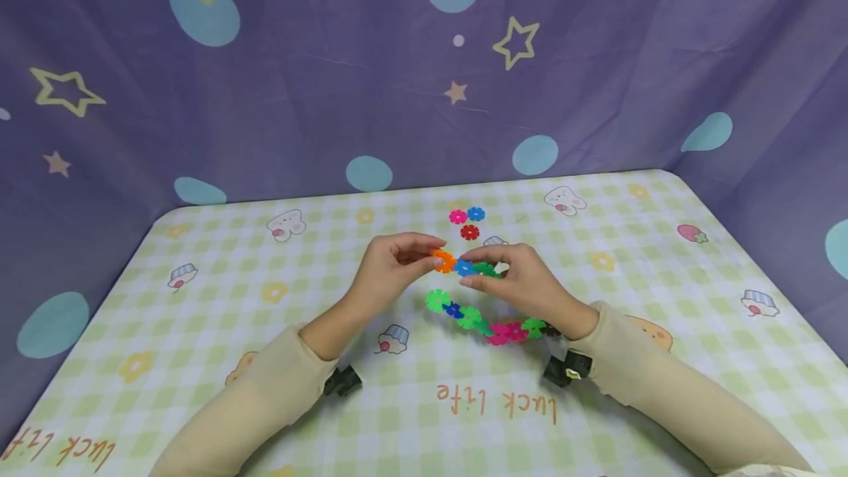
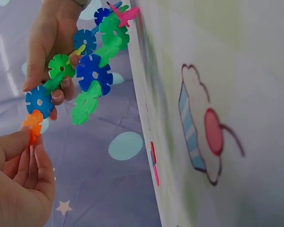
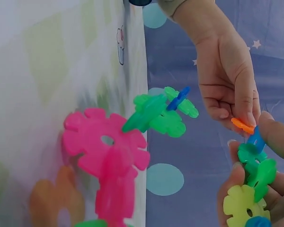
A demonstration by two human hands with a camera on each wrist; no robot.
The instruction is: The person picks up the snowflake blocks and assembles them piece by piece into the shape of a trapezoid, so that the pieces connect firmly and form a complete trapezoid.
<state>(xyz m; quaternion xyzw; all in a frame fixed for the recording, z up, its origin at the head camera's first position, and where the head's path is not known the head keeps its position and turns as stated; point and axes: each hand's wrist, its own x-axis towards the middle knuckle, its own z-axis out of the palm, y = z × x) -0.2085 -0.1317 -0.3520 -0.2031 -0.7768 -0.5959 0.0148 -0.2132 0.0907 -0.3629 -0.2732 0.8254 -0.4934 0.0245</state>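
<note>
An orange snowflake disc [image 1: 445,262], a notched plastic flower shape, is pinched between the thumb and fingers of my left hand [image 1: 391,263]. Its edge meets a blue snowflake disc [image 2: 39,101] at one end of a long chain. My right hand [image 1: 523,278] pinches that end near the blue disc, with green and yellow discs running under its palm in the right wrist view. The chain loops back below the right hand through pink discs [image 3: 106,139] to a light green disc [image 1: 437,300] at its other end. Part of the loop is hidden behind the right hand and wrist.
Beyond the hands, a pink disc [image 1: 458,216], a blue disc [image 1: 475,214] and a dark red disc [image 1: 470,232] lie loose on the table. A checked cloth [image 1: 218,300] covers the tabletop, and a purple curtain [image 1: 298,94] hangs behind it.
</note>
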